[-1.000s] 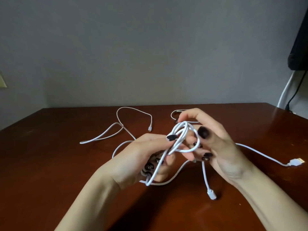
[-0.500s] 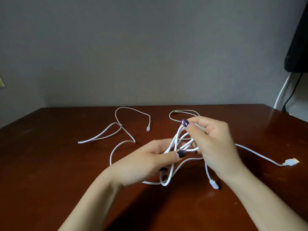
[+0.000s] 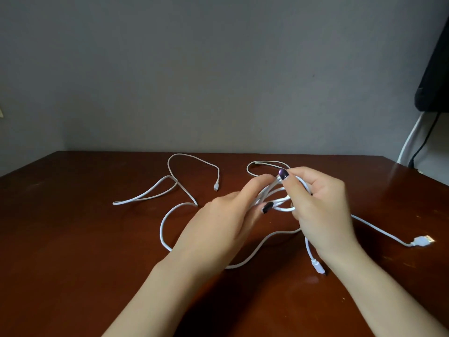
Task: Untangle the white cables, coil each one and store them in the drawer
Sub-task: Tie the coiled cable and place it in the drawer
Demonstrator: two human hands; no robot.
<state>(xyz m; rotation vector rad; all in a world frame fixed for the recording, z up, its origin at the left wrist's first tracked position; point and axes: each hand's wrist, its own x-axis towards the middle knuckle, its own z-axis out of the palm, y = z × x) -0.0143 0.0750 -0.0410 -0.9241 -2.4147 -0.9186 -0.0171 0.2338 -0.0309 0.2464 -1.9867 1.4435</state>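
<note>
Right hand (image 3: 323, 210) gripped the looped tangle of white cables (image 3: 281, 208) just above the table (image 3: 73, 239), fingers curled round it. Left hand (image 3: 226, 222): fingers extended among the strands, blurred; pinch undetermined. Loose ends trailed over the tabletop.

Brown wooden table (image 3: 73, 239): white cables (image 3: 161, 229) sprawled, apparently tangled.
</note>
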